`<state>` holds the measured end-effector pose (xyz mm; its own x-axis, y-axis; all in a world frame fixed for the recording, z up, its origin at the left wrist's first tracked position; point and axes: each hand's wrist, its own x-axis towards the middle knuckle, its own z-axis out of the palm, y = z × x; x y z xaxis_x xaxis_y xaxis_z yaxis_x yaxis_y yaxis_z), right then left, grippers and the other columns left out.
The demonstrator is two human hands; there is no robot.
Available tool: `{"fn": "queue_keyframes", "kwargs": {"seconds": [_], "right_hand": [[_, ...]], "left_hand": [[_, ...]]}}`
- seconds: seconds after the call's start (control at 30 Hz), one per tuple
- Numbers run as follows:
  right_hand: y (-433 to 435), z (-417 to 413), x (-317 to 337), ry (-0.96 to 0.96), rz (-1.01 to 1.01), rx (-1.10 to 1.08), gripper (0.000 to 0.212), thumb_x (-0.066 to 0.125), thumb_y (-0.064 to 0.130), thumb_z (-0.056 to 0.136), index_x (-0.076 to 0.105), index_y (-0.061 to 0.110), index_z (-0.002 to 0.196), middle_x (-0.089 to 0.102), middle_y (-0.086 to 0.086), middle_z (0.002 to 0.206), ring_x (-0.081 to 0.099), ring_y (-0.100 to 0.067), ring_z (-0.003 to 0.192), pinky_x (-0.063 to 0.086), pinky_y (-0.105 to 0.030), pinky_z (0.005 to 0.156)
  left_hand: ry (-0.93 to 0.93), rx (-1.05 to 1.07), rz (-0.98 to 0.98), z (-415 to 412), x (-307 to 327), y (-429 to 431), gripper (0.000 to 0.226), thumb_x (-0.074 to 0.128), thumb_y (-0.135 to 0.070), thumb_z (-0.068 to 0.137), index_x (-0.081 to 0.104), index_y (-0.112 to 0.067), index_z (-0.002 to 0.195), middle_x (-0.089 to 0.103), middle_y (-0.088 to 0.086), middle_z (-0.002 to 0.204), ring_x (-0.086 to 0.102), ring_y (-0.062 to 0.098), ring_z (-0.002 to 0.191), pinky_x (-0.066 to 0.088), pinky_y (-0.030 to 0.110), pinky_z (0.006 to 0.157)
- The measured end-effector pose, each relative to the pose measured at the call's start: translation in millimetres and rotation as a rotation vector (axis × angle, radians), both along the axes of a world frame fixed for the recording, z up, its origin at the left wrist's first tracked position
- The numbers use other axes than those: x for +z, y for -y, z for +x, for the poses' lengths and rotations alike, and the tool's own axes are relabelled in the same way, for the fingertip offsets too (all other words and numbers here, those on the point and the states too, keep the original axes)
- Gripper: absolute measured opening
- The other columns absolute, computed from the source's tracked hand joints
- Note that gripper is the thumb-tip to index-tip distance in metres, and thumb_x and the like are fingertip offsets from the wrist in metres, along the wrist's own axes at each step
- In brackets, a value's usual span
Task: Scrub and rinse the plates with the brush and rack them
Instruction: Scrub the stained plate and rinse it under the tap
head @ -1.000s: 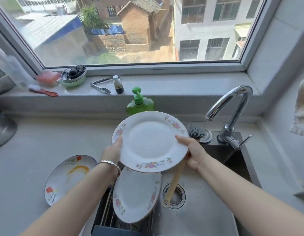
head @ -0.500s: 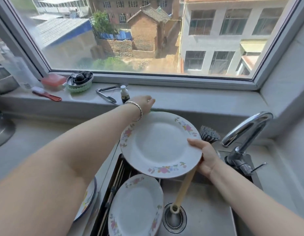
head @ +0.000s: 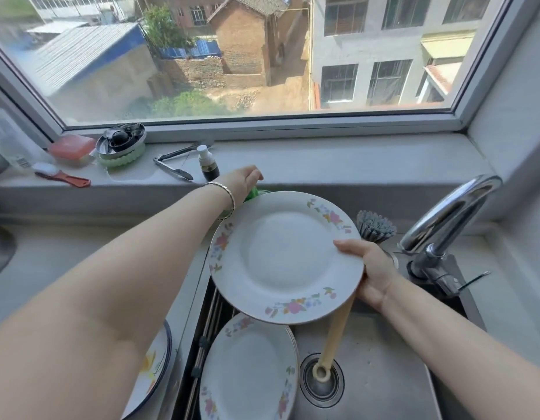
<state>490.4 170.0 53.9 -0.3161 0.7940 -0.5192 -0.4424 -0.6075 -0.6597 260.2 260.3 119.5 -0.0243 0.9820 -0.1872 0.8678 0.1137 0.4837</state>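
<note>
Brush [head: 374,227] and floral plate [head: 281,262] are being gripped together by the right hand [head: 374,277] above the sink [head: 384,389], near the back edge of the counter [head: 81,253]; the left hand [head: 243,181] is curling over the green soap pump [head: 253,194].

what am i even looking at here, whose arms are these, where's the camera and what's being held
No machine here: these are a person's two bare arms, filmed by one wide-angle camera worn on the head, looking forward and down over a kitchen sink.

The right hand pinches a flowered plate by its rim. The brush seems held in that hand too, bristles up, handle hanging toward the drain.

The left hand is at a green soap pump behind the plate; its grip is hidden.

Stacked plates lie by a rack in the sink, a painted plate lies on the left counter, and a tap stands at right.
</note>
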Motion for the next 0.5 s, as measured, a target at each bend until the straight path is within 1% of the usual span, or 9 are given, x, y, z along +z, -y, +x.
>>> {"fn": "queue_keyframes", "kwargs": {"seconds": [0.07,0.13,0.27,0.33,0.4,0.43,0.5], "right_hand": [[0.6,-0.4,-0.4,-0.012,0.006,-0.002,0.018,0.048,0.007,0.087,0.065,0.007,0.093,0.073,-0.012,0.083,0.07,-0.027,0.071,0.057,-0.042,0.074],[1.9,0.1,-1.3,-0.022,0.005,-0.007,0.018,0.048,0.007,0.087,0.065,0.006,0.093,0.073,-0.012,0.083,0.07,-0.027,0.07,0.057,-0.042,0.07],[7.4,1.4,-0.1,-0.019,0.012,-0.001,0.019,0.047,0.006,0.087,0.064,0.006,0.096,0.073,-0.012,0.084,0.07,-0.026,0.069,0.057,-0.041,0.068],[10.5,3.5,2.1,-0.001,0.014,0.005,0.018,0.047,0.006,0.088,0.064,0.007,0.096,0.073,-0.012,0.083,0.07,-0.026,0.068,0.058,-0.04,0.065],[14.4,8.2,3.3,0.02,0.011,0.012,0.017,0.048,0.007,0.088,0.063,0.007,0.096,0.073,-0.011,0.082,0.07,-0.026,0.069,0.058,-0.039,0.064],[19.6,12.3,4.3,0.024,0.006,0.014,0.017,0.048,0.008,0.088,0.063,0.008,0.097,0.073,-0.011,0.082,0.07,-0.026,0.069,0.059,-0.038,0.064],[26.5,19.9,3.8,0.049,-0.002,0.014,0.016,0.049,0.009,0.088,0.063,0.008,0.096,0.073,-0.01,0.08,0.07,-0.026,0.068,0.059,-0.037,0.063]], "left_hand": [[-0.014,-0.01,0.0,0.1,-3.6,2.2,0.035,0.026,-0.022,0.101,0.052,-0.009,0.12,0.06,0.017,0.105,0.055,0.031,0.104,0.038,0.028,0.086],[-0.024,-0.017,0.003,0.5,-6.4,3.7,0.035,0.026,-0.023,0.101,0.05,-0.01,0.122,0.06,0.017,0.108,0.055,0.03,0.105,0.037,0.027,0.086],[-0.079,-0.021,0.025,-2.6,-7.8,3.0,0.041,0.022,-0.031,0.101,0.038,-0.018,0.137,0.053,0.013,0.13,0.049,0.03,0.118,0.033,0.032,0.1],[-0.085,0.013,0.056,-3.7,-2.6,4.4,0.046,0.022,-0.036,0.101,0.029,-0.019,0.143,0.048,0.014,0.136,0.046,0.031,0.124,0.031,0.036,0.104],[-0.034,0.118,0.092,-4.5,1.6,12.0,0.053,0.023,-0.043,0.099,0.022,-0.017,0.145,0.045,0.018,0.138,0.044,0.034,0.125,0.032,0.042,0.103],[0.024,0.217,0.118,-2.9,1.4,21.1,0.056,0.024,-0.045,0.098,0.023,-0.014,0.144,0.043,0.019,0.139,0.043,0.035,0.125,0.032,0.043,0.102],[0.129,0.466,0.162,-0.1,-5.9,44.4,0.058,0.029,-0.045,0.097,0.031,-0.005,0.139,0.045,0.019,0.136,0.046,0.035,0.122,0.035,0.041,0.097]]}}
